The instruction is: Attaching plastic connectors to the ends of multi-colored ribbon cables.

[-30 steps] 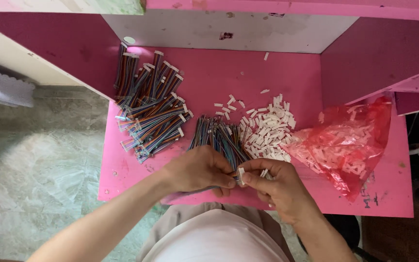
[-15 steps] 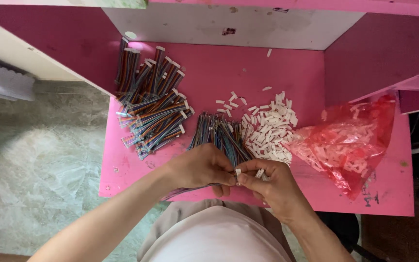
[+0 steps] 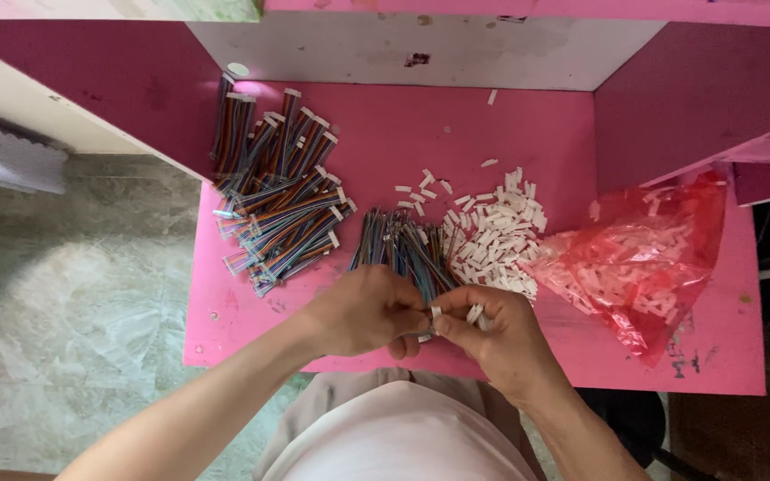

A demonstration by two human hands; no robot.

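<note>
A small white plastic connector point(image 3: 437, 313) sits pinched between the fingertips at the near edge of the pink table, touching the end of a flat multicoloured ribbon cable point(image 3: 421, 278). The cable runs from the fingers back into a fanned bundle of like cables lying just behind

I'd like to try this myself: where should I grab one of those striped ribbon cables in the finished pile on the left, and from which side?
Probably by the flat middle of a cable on top of the ribbon cable pile, pinched across its width from above. The cables lie flat and overlapping, white connector ends pointing up and right, so the near left edge of the pile is freest. The left hand and right hand work clear of it.
</note>
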